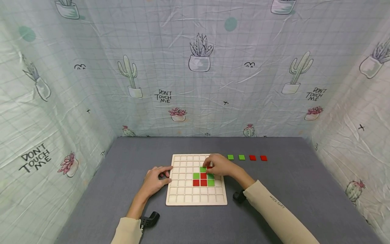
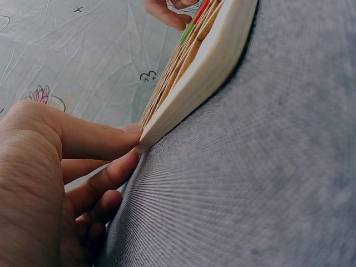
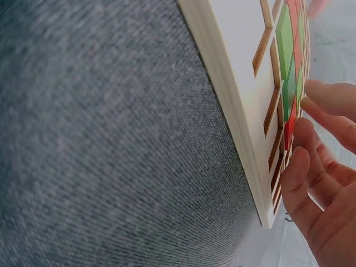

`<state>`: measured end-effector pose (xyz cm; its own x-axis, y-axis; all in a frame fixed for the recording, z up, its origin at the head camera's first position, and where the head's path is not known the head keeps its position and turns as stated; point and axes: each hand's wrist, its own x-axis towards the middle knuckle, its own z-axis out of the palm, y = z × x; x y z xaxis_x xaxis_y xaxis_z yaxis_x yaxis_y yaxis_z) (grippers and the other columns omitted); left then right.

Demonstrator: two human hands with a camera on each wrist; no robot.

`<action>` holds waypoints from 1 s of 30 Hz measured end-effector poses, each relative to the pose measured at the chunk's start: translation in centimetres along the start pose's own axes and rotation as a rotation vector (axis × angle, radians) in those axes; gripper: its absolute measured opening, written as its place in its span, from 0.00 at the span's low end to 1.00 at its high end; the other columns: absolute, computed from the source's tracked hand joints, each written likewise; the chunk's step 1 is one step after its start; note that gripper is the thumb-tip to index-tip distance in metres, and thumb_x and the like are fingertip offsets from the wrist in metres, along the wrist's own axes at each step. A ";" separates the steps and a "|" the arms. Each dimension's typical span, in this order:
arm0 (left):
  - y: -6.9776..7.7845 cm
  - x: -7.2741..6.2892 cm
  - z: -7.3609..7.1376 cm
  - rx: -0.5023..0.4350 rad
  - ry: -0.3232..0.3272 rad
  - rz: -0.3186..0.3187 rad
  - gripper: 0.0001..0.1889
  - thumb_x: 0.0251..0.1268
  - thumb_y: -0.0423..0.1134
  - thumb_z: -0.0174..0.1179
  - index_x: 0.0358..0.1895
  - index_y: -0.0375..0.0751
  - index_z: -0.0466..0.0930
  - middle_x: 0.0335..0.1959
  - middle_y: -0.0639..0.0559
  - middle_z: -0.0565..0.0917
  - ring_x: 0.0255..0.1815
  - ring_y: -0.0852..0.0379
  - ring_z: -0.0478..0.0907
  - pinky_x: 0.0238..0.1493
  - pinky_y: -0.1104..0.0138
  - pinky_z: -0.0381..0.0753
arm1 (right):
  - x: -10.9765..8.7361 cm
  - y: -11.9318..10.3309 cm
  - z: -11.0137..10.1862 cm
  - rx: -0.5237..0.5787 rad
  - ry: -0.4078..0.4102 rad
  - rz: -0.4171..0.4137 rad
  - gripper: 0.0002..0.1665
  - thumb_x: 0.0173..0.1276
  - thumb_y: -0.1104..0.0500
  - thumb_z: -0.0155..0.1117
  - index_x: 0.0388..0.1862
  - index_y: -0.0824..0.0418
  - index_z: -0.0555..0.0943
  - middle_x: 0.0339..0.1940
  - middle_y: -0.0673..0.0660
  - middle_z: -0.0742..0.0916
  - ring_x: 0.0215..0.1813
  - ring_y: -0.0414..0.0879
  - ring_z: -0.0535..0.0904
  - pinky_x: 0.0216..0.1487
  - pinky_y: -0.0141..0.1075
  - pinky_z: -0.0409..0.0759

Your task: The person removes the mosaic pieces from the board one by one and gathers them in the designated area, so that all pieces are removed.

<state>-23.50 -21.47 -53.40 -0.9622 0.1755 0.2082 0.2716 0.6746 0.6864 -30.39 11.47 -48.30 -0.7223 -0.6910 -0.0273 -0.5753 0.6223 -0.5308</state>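
A square wooden grid board lies on the grey table. My left hand pinches its left edge between thumb and fingers, seen close in the left wrist view. Over the board's upper right, my right hand is bent down, with thumb and fingertips at a red tile that partly hides behind them in the head view. Around that spot, several tiles fill neighbouring squares, among them a green tile just left, a darker-shaded green tile below, and a red tile lower down.
Right of the board's top edge, a row of loose tiles lies on the table: two green tiles and two red tiles. A cloth printed with cacti hangs behind and at both sides of the table.
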 end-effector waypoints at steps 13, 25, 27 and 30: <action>-0.3 0.1 0.2 0.000 -0.007 0.000 0.25 0.57 0.39 0.74 0.61 0.52 0.86 0.32 0.68 0.81 0.37 0.64 0.70 0.54 0.56 0.61 | 0.2 0.5 0.4 -0.002 0.020 0.003 0.10 0.68 0.60 0.71 0.48 0.56 0.90 0.44 0.51 0.88 0.42 0.42 0.82 0.45 0.36 0.80; -0.2 0.1 0.2 -0.001 -0.013 -0.023 0.25 0.57 0.40 0.74 0.60 0.53 0.86 0.32 0.68 0.81 0.37 0.64 0.70 0.53 0.58 0.60 | 0.1 0.3 0.3 0.009 0.023 0.009 0.11 0.68 0.61 0.71 0.48 0.58 0.90 0.43 0.53 0.88 0.41 0.43 0.81 0.45 0.36 0.79; -0.3 0.1 0.2 0.001 -0.013 -0.021 0.24 0.57 0.40 0.74 0.60 0.53 0.86 0.32 0.69 0.81 0.37 0.64 0.70 0.52 0.58 0.60 | 0.1 0.2 0.3 0.010 0.021 0.007 0.11 0.68 0.60 0.72 0.48 0.57 0.90 0.43 0.52 0.88 0.41 0.43 0.81 0.44 0.36 0.79; -0.3 0.0 0.2 0.000 -0.012 -0.019 0.24 0.57 0.40 0.74 0.60 0.52 0.86 0.32 0.69 0.81 0.37 0.64 0.70 0.52 0.58 0.60 | 0.0 0.2 0.3 0.016 0.018 0.001 0.10 0.68 0.61 0.72 0.48 0.57 0.90 0.43 0.52 0.88 0.41 0.43 0.81 0.44 0.35 0.79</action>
<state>-23.60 -21.52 -53.69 -0.9675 0.1709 0.1864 0.2528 0.6782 0.6901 -30.41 11.45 -48.71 -0.7296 -0.6838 -0.0128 -0.5687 0.6170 -0.5439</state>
